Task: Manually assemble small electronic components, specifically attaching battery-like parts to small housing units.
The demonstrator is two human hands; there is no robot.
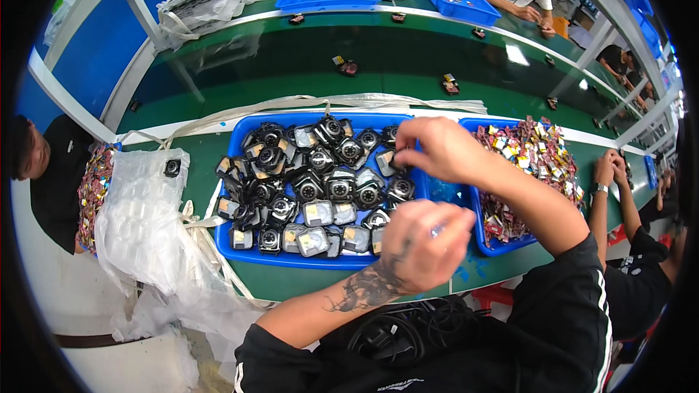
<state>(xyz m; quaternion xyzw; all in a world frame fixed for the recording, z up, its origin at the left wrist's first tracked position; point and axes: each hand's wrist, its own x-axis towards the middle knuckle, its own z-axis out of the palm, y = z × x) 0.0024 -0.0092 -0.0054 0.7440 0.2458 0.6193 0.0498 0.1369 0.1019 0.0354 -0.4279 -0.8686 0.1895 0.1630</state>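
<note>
A blue tray (pixel 320 260) in front of me is heaped with black smartwatch cases (pixel 340 186), some with their round sensor backs up, others showing pale faces. Over the tray's far right corner, my right hand (pixel 440 147) is closed, its bent fingertips down beside the watch cases; what they pinch is hidden. Nearer to me, my left hand (pixel 428 246), on a tattooed forearm, is raised over the tray's near right corner with curled fingers. A small shiny bit shows at these fingers, too small to name.
A second blue tray (pixel 502 249) on the right holds a heap of small reddish parts (pixel 528 167) with yellow and white bits. White plastic packing trays (pixel 142 211) lie left. Beyond runs a green conveyor (pixel 277 65) carrying scattered parts. Other people sit across and on both sides.
</note>
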